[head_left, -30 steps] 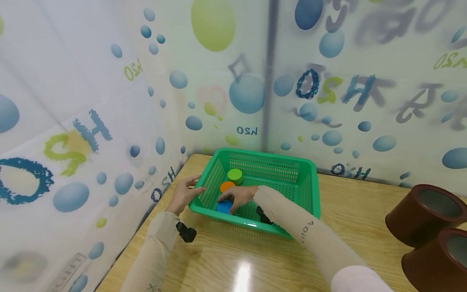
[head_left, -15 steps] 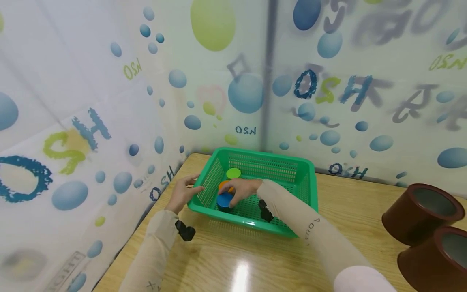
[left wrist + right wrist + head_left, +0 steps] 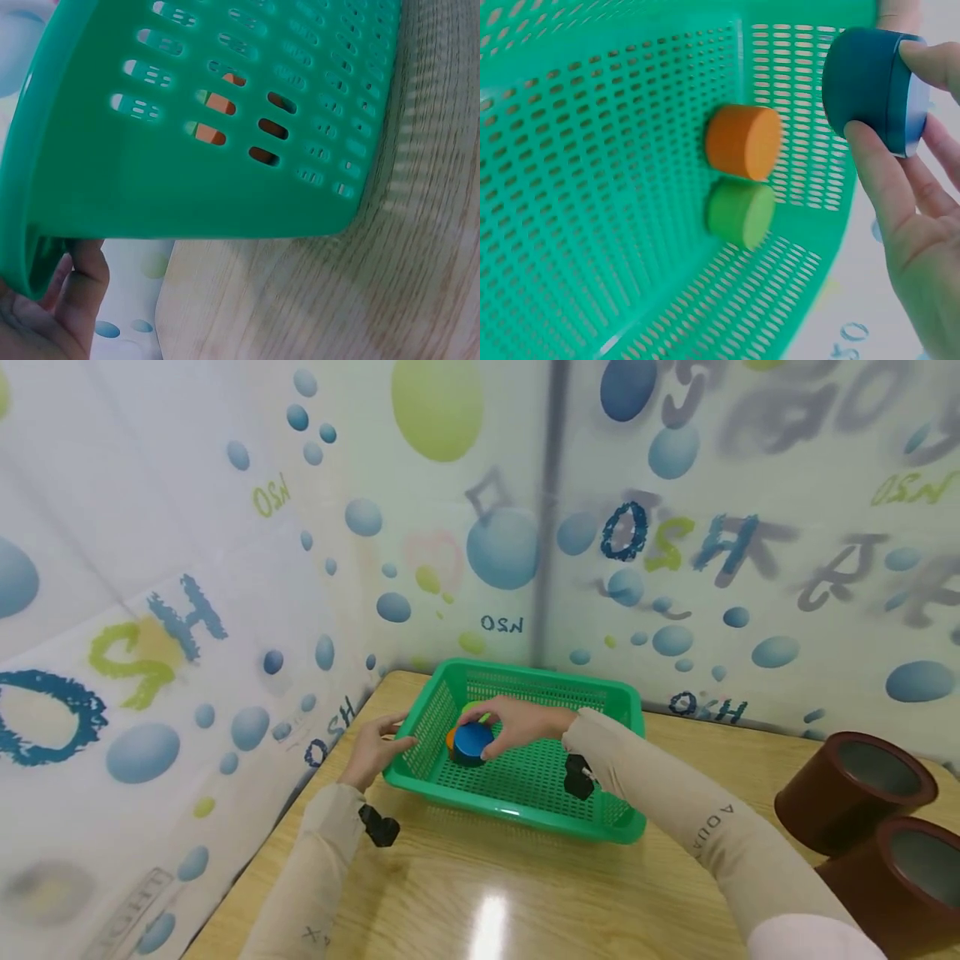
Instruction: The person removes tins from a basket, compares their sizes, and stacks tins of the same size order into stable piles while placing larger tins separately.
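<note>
My right hand (image 3: 528,723) holds a small blue round jar (image 3: 472,742) above the floor of the green plastic basket (image 3: 495,811). In the right wrist view the thumb and fingers pinch the jar (image 3: 866,90) around its sides, and a seam runs near its top. My left hand (image 3: 371,752) grips the basket's left rim, with fingers tucked beneath it in the left wrist view. Inside the basket, an orange cylinder (image 3: 742,142) and a lime-green cylinder (image 3: 741,214) stand side by side near the left end. From the head view, both are partly hidden by the right hand and the jar.
The basket stands on a wooden table (image 3: 420,877) in a corner beside patterned curtains (image 3: 495,468). Two dark brown cylindrical containers (image 3: 847,793) stand at the table's right, partly behind the right sleeve.
My right hand has lifted the blue jar off the basket floor and moved it up and slightly right. The left hand has kept its place on the rim.
</note>
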`<state>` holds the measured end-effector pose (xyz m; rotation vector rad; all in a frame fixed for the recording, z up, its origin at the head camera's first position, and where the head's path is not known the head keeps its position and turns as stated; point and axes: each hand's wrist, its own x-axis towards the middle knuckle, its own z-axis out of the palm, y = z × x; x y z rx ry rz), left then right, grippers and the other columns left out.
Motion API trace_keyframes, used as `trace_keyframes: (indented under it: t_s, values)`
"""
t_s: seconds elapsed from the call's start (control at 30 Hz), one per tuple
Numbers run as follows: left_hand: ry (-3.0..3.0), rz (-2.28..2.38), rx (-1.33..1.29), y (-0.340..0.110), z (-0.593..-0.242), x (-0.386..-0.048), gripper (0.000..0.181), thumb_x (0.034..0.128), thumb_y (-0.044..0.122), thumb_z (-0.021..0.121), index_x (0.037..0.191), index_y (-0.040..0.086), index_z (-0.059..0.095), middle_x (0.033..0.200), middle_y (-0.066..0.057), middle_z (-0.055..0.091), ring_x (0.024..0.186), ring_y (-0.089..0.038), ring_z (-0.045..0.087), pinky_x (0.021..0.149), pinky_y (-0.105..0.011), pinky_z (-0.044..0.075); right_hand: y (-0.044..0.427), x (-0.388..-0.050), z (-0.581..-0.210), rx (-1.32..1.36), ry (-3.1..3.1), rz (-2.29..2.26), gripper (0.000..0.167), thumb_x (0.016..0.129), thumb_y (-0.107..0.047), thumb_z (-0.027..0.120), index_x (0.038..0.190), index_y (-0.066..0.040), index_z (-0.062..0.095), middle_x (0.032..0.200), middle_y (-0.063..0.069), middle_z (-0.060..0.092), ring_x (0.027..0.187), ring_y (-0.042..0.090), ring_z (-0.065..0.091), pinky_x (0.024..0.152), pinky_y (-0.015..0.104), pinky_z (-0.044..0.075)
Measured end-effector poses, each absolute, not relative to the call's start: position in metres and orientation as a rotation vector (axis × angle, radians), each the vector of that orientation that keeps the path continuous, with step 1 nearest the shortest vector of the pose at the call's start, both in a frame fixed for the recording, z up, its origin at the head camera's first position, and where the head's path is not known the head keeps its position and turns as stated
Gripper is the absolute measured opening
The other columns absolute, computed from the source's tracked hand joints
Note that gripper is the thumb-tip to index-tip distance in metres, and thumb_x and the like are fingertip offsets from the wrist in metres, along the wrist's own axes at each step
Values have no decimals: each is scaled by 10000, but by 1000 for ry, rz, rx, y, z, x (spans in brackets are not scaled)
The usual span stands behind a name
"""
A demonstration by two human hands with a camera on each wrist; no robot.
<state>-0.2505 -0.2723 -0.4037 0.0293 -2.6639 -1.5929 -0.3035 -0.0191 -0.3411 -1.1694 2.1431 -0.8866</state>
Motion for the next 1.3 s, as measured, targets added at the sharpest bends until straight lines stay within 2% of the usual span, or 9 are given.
trace_keyframes:
  t_s: [0.17,0.37,0.57,0.83,1.3]
  values:
    - [-2667,-1570,26,-271,-402,-250,536,812,102,639,1308,54,443,1141,-221,527,909,-300,550,693,-338,504,13,-298,-322,-1174,2165,-978,569,774,-133,684,1291,-85,449,1294,74,427,1138,308,430,866,374,427]
    - [-2664,-1575,40,-272,-403,-250,531,812,92,637,1306,50,445,1139,-224,523,912,-301,550,697,-342,504,63,-286,-300,-1128,2211,-1118,568,799,-136,655,1306,-61,409,1304,131,384,1133,324,426,817,378,457]
    - [-2679,-1564,32,-274,-404,-252,544,812,97,636,1313,40,431,1153,-234,508,923,-308,545,691,-336,509,116,-279,-297,-1051,2330,-1240,583,800,-136,655,1315,-59,393,1326,158,354,1148,354,412,803,414,465]
    - [-2715,-1570,47,-273,-402,-252,555,826,117,625,1331,46,405,1191,-235,477,967,-322,515,718,-335,499,176,-264,-310,-871,2568,-1289,568,818,-130,636,1303,11,376,1296,205,381,1117,384,422,853,524,403]
    - [-2732,-1567,61,-273,-402,-254,544,838,114,608,1337,55,399,1190,-236,474,944,-314,530,701,-331,509,224,-230,-382,-427,2756,-1232,594,817,-194,636,1289,59,376,1255,303,380,1072,471,416,776,487,465]
